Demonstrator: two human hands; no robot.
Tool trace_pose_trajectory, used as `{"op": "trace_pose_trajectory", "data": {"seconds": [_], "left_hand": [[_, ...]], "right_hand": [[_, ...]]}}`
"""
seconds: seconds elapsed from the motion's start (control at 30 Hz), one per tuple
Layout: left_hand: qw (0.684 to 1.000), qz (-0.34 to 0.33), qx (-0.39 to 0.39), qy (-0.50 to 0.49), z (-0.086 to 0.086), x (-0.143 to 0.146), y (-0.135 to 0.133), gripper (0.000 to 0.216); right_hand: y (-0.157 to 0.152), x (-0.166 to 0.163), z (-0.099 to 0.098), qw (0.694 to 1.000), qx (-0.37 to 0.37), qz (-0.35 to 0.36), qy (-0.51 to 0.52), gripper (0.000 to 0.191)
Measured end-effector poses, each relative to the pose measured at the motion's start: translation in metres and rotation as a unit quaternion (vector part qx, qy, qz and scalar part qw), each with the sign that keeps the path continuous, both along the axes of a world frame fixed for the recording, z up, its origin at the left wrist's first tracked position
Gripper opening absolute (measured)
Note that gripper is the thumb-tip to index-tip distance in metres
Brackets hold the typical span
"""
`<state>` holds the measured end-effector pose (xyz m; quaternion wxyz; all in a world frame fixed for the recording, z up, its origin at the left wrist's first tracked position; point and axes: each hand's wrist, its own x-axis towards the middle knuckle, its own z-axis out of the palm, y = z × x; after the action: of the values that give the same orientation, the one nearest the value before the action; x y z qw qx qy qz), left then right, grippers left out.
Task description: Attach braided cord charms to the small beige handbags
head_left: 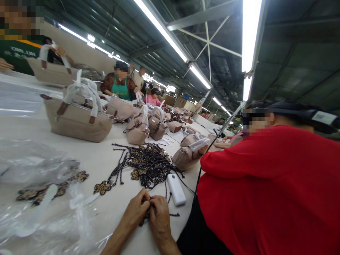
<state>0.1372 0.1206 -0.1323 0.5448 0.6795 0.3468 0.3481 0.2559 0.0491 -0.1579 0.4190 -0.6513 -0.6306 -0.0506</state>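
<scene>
My left hand (136, 209) and my right hand (159, 216) meet near the table's front edge, fingers pinched together around a small leopard-print charm on a dark braided cord (147, 213). Most of the charm is hidden between the fingers. Just beyond my hands lies a heap of the same braided cords with leopard charms (145, 163). A single leopard flower charm (103, 187) lies to the left of my hands.
A white oblong device (176, 189) lies right of the heap. Clear plastic bags (39, 198) cover the table's left. Several beige handbags (77, 118) stand along the long white table (106, 159). A person in red (265, 191) sits close on my right; other workers stand further off.
</scene>
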Motion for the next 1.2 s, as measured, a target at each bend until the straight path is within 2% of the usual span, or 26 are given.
{"op": "trace_pose_trajectory", "data": {"seconds": [0.17,0.37,0.5,0.63,0.77,1.0,1.1,1.2], "left_hand": [[1.000,-0.013,-0.007,0.007,0.001,-0.001,-0.002,0.003],[1.000,-0.014,-0.003,0.012,0.001,-0.001,-0.001,0.002],[1.000,-0.006,-0.005,0.005,0.002,-0.001,-0.002,0.004],[0.999,-0.004,-0.039,-0.032,0.005,-0.002,-0.004,0.006],[0.996,-0.002,-0.067,-0.054,0.009,-0.004,-0.006,0.006],[0.994,0.006,-0.075,-0.079,0.003,-0.002,-0.003,0.009],[0.993,0.016,-0.097,-0.073,0.003,-0.001,-0.002,0.016],[0.992,-0.008,-0.109,-0.065,0.009,-0.003,-0.003,0.022]], "right_hand": [[-0.002,-0.001,0.001,0.999,0.015,0.014,0.025,0.027],[-0.003,0.000,-0.001,0.997,0.014,0.002,0.075,0.019],[-0.003,0.002,-0.005,0.997,0.022,-0.003,0.074,0.024],[-0.002,0.004,-0.008,0.997,0.051,0.003,0.051,0.031],[-0.005,0.003,-0.002,0.997,0.036,-0.002,0.067,0.027],[-0.010,0.007,0.011,0.984,-0.013,-0.021,0.174,0.019],[-0.014,0.009,0.011,0.961,-0.032,-0.055,0.271,0.024],[-0.019,0.000,0.015,0.934,-0.048,-0.064,0.349,0.029]]}}
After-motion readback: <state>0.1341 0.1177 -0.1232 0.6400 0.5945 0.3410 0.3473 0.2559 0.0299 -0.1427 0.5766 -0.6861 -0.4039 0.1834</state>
